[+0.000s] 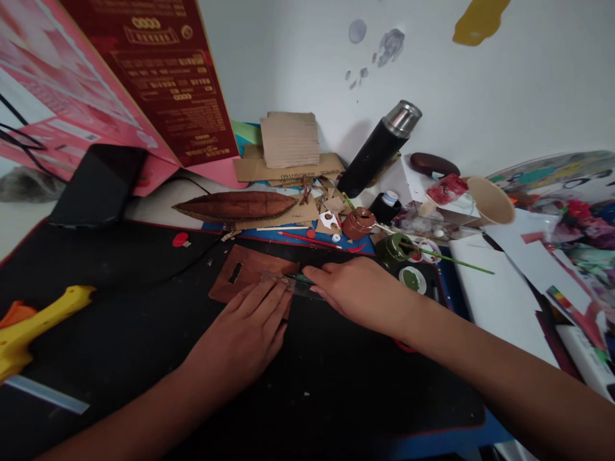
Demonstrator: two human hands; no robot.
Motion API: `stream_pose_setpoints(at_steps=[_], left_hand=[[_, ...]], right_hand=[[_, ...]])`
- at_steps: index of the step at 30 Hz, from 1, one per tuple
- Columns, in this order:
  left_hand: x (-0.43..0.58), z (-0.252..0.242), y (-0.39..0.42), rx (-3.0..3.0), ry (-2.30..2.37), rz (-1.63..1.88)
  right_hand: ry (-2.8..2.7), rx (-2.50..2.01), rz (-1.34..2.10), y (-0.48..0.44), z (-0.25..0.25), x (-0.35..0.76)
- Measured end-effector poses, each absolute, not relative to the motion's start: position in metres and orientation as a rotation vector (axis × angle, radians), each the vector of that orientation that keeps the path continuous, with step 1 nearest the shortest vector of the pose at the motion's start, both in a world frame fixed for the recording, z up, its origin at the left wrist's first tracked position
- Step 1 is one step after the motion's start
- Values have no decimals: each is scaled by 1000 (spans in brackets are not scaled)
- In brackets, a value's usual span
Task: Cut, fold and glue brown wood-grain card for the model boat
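A brown-painted cardboard piece [254, 261] with a narrow slot lies on the black mat. My left hand [252, 320] rests flat on its lower right part, fingers stretched out and close together. Under those fingertips a clear plastic strip [307, 291], like a ruler, reaches right beneath my right hand. My right hand [358, 288] is closed around a thin dark-green tool [302, 278], perhaps a craft knife, with its tip at the cardboard beside my left fingers. Most of the tool is hidden in my grip.
A brown boat-shaped piece [240, 206] lies behind, near cardboard scraps [291, 141]. Brown [359, 224] and green paint jars [393, 248] stand at back right, by a black thermos [377, 153]. A yellow glue gun [43, 326] is at left, a black phone-like object [98, 186] behind it.
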State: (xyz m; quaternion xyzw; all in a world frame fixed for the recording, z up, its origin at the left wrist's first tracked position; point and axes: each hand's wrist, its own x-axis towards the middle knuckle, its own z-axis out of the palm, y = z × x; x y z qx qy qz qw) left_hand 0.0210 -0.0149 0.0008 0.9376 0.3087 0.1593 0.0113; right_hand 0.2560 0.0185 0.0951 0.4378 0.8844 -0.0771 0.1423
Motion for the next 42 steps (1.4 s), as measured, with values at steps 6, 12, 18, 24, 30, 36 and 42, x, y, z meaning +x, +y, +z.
stream_pose_setpoints(at_steps=[6,12,18,24,30,36,42], left_hand=[[21,1,-15,2907,983,485],[21,0,-17,2864,994,471],[21,0,-15,2894,976,480],[21,2,-15,2930,976,475],[21,1,-15,2924,972,486],[22,2,-14,2920,961,498],[21,1,-14,2913,975,497]], right_hand=[[2544,1264,-224,18,94,254],[2556,1256,-225,19,94,254],[2536,1262,-227,20,94,254],[2534,1253,-231,19,93,254],[2537,1258,-240,20,91,253],[2585,1247,-256,24,90,251],[2568,1267,-253,23,92,251]])
